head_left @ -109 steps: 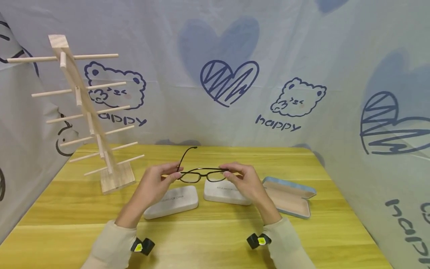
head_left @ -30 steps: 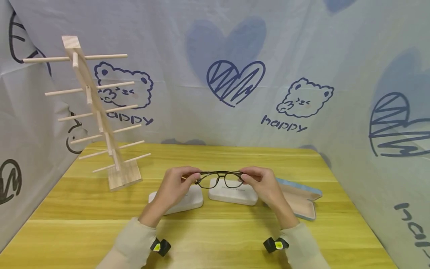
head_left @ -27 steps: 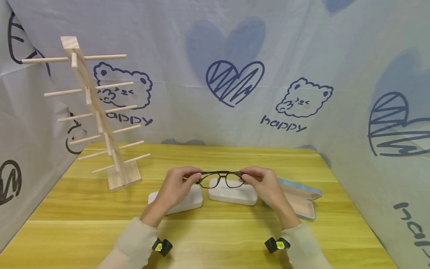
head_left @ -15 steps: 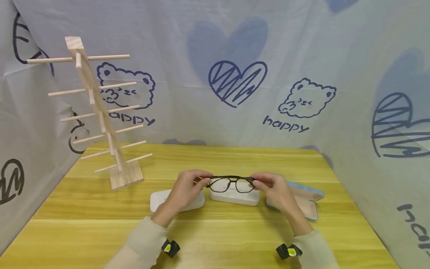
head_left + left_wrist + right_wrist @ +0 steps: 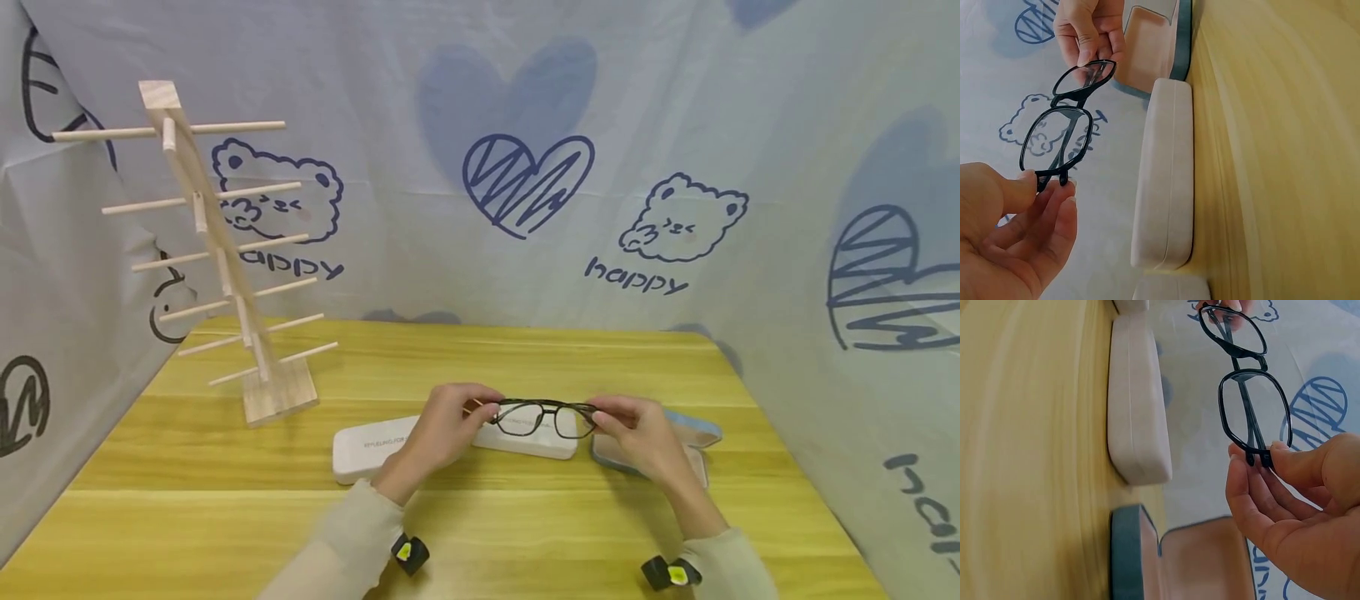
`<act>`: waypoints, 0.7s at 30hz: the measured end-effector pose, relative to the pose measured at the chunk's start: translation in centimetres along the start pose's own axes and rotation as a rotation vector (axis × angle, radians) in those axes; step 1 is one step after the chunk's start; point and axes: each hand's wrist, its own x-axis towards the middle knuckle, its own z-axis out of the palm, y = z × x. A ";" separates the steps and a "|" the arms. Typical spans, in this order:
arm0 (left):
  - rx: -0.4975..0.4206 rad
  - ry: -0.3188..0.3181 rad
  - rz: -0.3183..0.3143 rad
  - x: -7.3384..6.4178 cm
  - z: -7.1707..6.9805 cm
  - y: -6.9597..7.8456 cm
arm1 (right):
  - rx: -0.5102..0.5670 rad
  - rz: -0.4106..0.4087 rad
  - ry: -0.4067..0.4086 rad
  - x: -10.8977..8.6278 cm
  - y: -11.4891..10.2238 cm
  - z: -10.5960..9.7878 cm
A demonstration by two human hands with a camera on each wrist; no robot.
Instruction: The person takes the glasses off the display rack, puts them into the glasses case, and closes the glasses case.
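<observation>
Black-framed eyeglasses (image 5: 551, 404) are held up above the table between both hands, their temples folded in behind the lenses. My left hand (image 5: 457, 425) pinches the left end of the frame between thumb and fingers. At the opposite end my right hand (image 5: 641, 437) pinches the other hinge corner. Behind and below the lenses lies a closed white glasses case (image 5: 525, 442). A blue glasses case (image 5: 1129, 550) with a beige lining stands open under the right hand, partly covered by it in the head view.
Another closed white case (image 5: 367, 446) lies to the left, partly behind the left hand. A wooden rack with several pegs (image 5: 281, 392) stands at the back left of the wooden table (image 5: 187, 517). Printed cloth (image 5: 420, 250) hangs around the back and sides.
Earlier one temple stuck out and up; now both are folded. Over the last second both hands have carried the eyeglasses rightward and slightly lower, toward the open blue case.
</observation>
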 end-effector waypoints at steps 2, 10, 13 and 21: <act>-0.001 -0.012 0.013 0.3 0.4 0.0 | -0.022 -0.002 0.007 -0.2 0.3 -0.3; -0.018 -0.074 0.021 1.3 2.0 0.5 | -0.079 -0.010 0.033 -1.2 1.7 -1.6; -0.038 -0.092 0.011 1.6 2.5 0.7 | -0.076 -0.003 0.029 -1.5 2.0 -2.2; -0.068 -0.133 -0.023 2.4 3.9 1.3 | -0.078 0.035 0.034 -2.3 2.9 -3.3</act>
